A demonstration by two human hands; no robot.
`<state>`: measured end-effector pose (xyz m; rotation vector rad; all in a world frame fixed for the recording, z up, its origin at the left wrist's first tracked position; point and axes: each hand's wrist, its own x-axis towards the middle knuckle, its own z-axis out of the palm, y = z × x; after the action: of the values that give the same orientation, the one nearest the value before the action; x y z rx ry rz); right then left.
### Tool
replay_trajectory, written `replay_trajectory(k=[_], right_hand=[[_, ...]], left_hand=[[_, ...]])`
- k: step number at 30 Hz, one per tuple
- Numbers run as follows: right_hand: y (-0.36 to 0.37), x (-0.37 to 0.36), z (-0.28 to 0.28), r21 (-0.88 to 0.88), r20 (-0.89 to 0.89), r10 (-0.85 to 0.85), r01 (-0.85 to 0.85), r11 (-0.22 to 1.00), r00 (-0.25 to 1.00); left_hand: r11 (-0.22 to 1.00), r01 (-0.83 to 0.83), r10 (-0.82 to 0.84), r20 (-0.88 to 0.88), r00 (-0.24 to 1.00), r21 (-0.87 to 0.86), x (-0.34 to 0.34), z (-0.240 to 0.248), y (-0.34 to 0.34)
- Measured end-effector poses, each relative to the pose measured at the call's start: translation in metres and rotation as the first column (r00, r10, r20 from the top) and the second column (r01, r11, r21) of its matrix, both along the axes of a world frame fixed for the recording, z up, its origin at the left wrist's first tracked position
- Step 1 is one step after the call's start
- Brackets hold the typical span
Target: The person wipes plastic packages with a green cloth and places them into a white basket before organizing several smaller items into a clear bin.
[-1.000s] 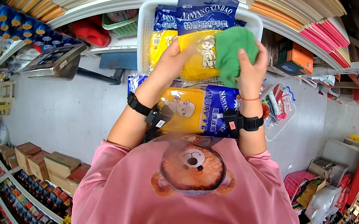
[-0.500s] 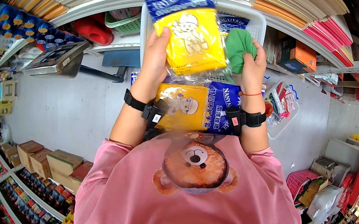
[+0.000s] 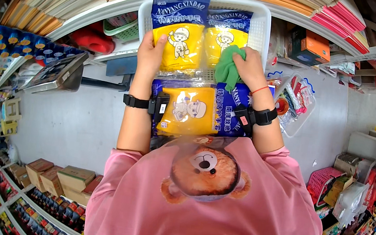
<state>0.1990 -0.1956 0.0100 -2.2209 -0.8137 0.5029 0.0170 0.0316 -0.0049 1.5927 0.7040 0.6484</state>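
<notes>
Packet in the left hand has its long axis running near to far over the left half of the basket, its blue end reaching the far edge. The left hand pinches its left side, thumb on the front, so the packet lies just right of that hand, apart from the right one. The right hand pinches a green cloth by its upper right part. The cloth is at the basket's near right corner, hiding the lower end of a second packet. That one lies between the hands, side by side with the first, nearer the right hand. Whether the first rests in the basket or is lifted, I cannot tell. A third packet lies crosswise between the forearms, beyond the basket's near edge.
</notes>
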Motion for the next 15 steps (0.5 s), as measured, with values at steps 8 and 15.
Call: replay_trajectory(k=[8,15], right_hand=[[0.001,0.003,-0.034,-0.089,0.172,0.013,0.002,0.996,0.985],[0.005,0.016,-0.062,0.095,0.217,-0.087,0.068,0.993,0.972]], left_hand=[[0.599,0.14,-0.008,-0.17,0.985,0.788,0.007,0.052,-0.041],[0.735,0.538,-0.334,-0.469,0.818,0.414,0.011,0.028,-0.059]])
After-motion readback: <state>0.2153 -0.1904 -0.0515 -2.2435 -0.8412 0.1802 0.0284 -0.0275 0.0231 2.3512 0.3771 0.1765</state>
